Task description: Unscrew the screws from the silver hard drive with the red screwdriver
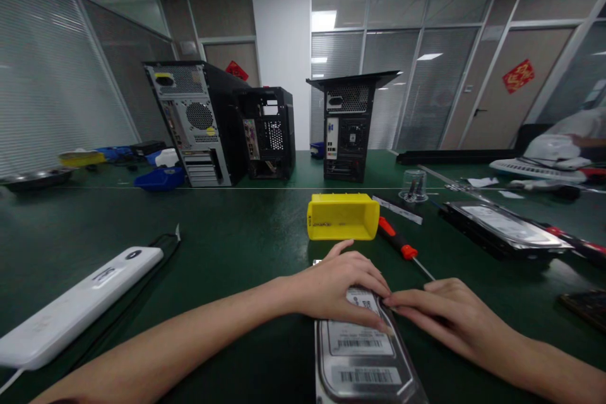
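Observation:
A silver hard drive [362, 353] with a white barcoded label lies flat in front of me on the green table. My left hand [343, 284] reaches across its far half, the thumb on the label and the fingers curled at the right edge, holding it. At that same edge, my right hand [452, 315] has thumb and forefinger pinched together, close to my left fingertips. Whatever sits in this pinch is too small or hidden to make out. Just beyond the hands are a yellow bin [343, 231], tipped with its opening toward me, and a red-and-black screwdriver [400, 240].
A white power strip [89, 303] is on the left. Another hard drive [502, 224] lies on the right, near a clear cup [413, 186] of small parts and a metal strip [398, 209]. Computer cases [199, 120] stand behind. A person's arm [584, 129] shows far right.

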The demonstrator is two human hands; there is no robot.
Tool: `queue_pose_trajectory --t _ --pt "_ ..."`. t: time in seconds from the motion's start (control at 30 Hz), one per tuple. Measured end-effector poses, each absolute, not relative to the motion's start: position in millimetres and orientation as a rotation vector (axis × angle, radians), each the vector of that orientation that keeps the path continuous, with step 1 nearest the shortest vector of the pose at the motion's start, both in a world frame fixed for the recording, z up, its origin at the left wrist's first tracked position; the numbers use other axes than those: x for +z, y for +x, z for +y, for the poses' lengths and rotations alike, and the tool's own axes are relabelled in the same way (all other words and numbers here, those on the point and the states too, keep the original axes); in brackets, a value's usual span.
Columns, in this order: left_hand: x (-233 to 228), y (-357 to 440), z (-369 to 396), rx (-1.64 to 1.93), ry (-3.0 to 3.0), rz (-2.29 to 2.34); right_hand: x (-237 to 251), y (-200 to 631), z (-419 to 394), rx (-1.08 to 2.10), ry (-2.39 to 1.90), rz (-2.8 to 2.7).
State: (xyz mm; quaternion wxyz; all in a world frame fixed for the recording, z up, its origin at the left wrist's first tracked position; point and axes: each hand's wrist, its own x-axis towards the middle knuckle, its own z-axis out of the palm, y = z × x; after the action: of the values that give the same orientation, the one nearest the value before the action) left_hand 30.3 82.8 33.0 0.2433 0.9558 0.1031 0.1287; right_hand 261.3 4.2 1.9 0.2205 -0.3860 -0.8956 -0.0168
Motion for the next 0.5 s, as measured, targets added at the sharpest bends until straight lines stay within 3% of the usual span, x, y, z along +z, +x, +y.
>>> queue_pose_trajectory --t 0.2,0.5 --pt "32.5 28.5 83.3 0.376 2.576 0.244 23.8 270.5 21.4 0.179 -1.421 -2.108" --pt "35.6 29.4 80.3 0.327 2.519 0.291 33.9 284.3 89.4 0.188 -1.911 -2.099"
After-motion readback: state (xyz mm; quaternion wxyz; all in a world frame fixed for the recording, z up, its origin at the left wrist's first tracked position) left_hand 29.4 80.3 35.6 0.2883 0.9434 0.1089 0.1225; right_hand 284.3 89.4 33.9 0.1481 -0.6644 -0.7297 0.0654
